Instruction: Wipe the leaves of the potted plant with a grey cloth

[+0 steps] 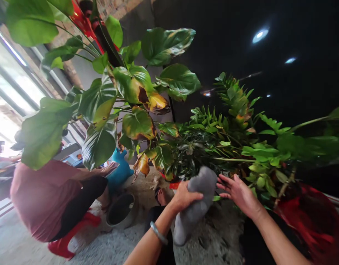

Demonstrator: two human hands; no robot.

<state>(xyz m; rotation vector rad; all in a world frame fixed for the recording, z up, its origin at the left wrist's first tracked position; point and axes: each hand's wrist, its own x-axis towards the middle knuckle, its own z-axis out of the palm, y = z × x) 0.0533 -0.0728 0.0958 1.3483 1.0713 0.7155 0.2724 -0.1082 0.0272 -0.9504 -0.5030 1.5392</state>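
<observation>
A bunched grey cloth (198, 206) hangs in my left hand (186, 197), whose fingers and thumb are wrapped round its middle. Motion slightly smears the cloth, and one end points up to the right. Just right of it is my right hand (238, 193), open, fingers spread, holding nothing and apart from the cloth. A bracelet (158, 233) circles my left wrist. Beyond both hands grow leafy potted plants (208, 129); the low leaves lie close to my right fingertips.
A tall plant with broad, partly browned leaves (137, 125) leans in from the left. A grey bucket (121, 211) stands on the concrete floor. Left, a person (45, 195) sits on a red stool (70, 235) beside a blue animal figure (118, 171). Red wrapping (313, 217) lies right.
</observation>
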